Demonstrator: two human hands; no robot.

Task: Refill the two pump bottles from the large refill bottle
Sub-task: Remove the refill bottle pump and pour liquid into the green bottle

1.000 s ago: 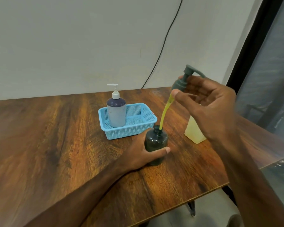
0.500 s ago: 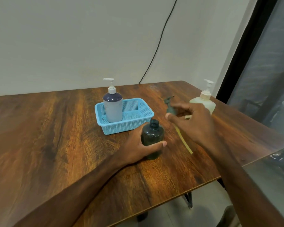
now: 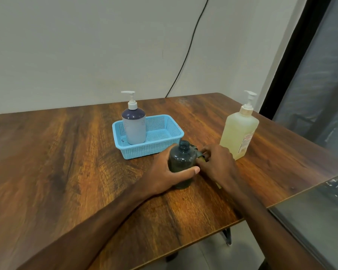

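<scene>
A small dark green bottle [image 3: 180, 158] stands on the table with its neck uncapped, and my left hand [image 3: 165, 175] grips its body. Just to its right my right hand [image 3: 216, 165] holds the bottle's dark pump head [image 3: 198, 152] low at the tabletop; its yellow dip tube runs under the hand, with the tip [image 3: 219, 185] showing below. The large pale yellow refill bottle [image 3: 239, 133] with a white pump stands at the right. A grey bottle [image 3: 134, 125] with a dark shoulder and white pump stands in a blue basket [image 3: 164, 142].
The wooden table [image 3: 66, 162] ends close on the right and front. A black cable [image 3: 187, 47] hangs down the wall behind. A dark window frame [image 3: 293, 55] stands at the right.
My right hand lifted the pump head and tube out of the dark bottle, then carried it down to the table beside the bottle. My left hand kept its grip on the bottle.
</scene>
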